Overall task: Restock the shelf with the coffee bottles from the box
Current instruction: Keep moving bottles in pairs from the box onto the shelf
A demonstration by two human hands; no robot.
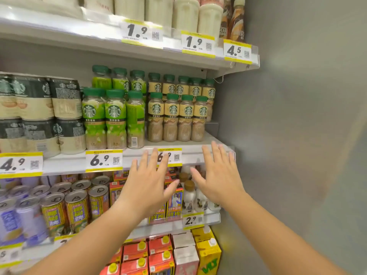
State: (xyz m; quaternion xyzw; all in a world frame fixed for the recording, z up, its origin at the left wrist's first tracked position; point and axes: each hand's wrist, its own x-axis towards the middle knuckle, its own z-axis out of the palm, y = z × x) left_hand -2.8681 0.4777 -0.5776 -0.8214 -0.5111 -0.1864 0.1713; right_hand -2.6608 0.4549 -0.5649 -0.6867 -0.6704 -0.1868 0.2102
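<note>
Beige-labelled coffee bottles (176,118) with green caps stand in rows at the right end of the middle shelf (190,143). Green-labelled coffee bottles (114,120) stand to their left. My left hand (149,181) is held flat, fingers spread, in front of the shelf's price rail, below the beige bottles. Beside it my right hand (216,175) is held the same way, fingertips near the shelf's front edge. Both hands hold nothing. No box is in view.
Stacked dark cans (39,114) fill the shelf's left side. White bottles (208,18) stand on the top shelf. Cans (77,207), cartons and small bottles (189,197) sit on the lower shelf, juice cartons (208,253) at the bottom. A grey wall (288,135) bounds the right.
</note>
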